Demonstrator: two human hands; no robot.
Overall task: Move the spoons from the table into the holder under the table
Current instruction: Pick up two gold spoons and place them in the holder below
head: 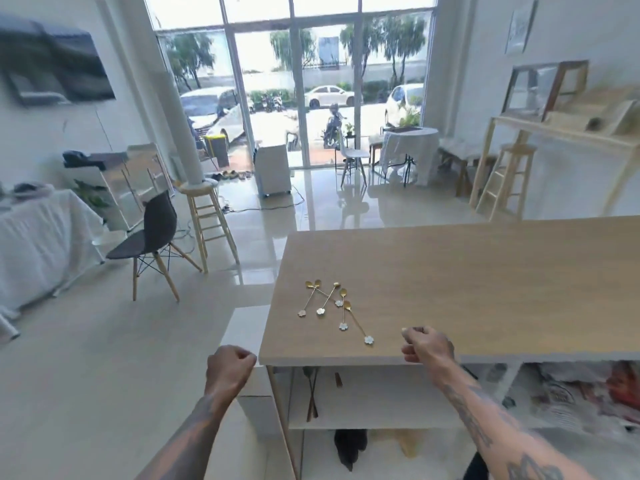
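Spoons [334, 308] overlap on the table [485, 271]; both hands clenched empty, holder unclear.

Holder beneath my pale wooden table [450, 271]: unidentifiable. Dark long-handled utensils [310, 393] on white shelf [374, 400]: tops hidden, blurred.

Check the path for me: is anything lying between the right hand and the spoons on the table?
Nothing visible. The right hand hangs loosely curled over the table's near edge, and only bare wood separates it from the spoons. The closest flower-tipped handle lies just to its left.
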